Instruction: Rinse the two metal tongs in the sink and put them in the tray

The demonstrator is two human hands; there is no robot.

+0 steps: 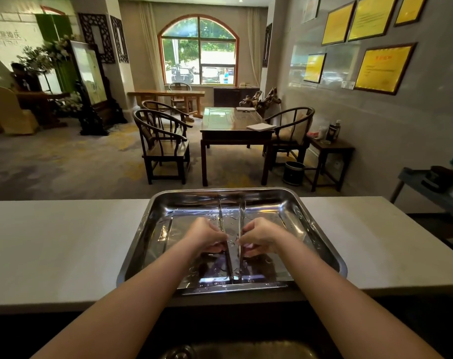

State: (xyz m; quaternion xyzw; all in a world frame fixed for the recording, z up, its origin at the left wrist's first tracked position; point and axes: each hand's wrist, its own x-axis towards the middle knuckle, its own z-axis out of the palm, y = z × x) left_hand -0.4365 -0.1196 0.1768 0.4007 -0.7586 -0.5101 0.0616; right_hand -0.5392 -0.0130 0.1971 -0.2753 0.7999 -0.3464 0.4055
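Both hands inside the steel tray (321,226) on the white counter (65,242). Two metal tongs (242,218) lie side by side down the tray's middle, ends toward the person near the front wall. Left hand (207,235) pinches the left tong mid-length; right hand (259,235) pinches the right one, fingers curled on the metal. Water droplets on the tray floor. Sink (246,349) is below, at the frame's bottom.

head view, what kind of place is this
Probably a restaurant or tea house reception hall: a steel tray on a white service counter, dark carved tea table with round-backed chairs, framed gold certificates on the wall.
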